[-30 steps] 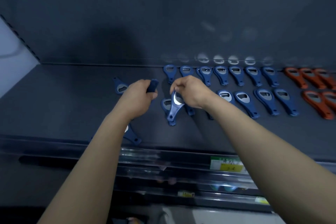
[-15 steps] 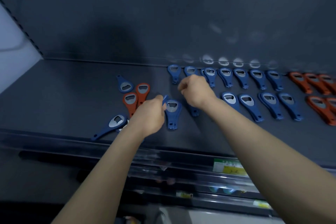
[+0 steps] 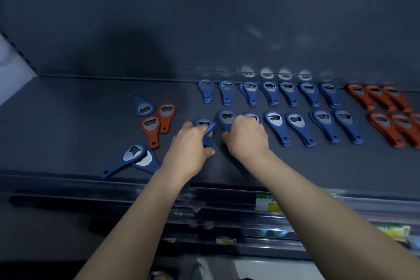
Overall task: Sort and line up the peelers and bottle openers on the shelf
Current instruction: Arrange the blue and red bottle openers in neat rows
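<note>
The dark shelf [image 3: 68,134] carries two rows of blue bottle openers [image 3: 288,91] at the back and middle, two rows of orange openers [image 3: 379,98] at far right, and at left a lone blue opener [image 3: 144,108], an orange pair [image 3: 167,114] and an overlapping blue pair [image 3: 134,156] near the front lip.

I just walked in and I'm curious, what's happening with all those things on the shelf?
A person is sorting bottle openers on a dark shelf. The left hand grips one blue opener; the right hand is curled over the front blue row beside it. The back blue row and orange rows lie lined up; loose openers wait on the left.
</note>
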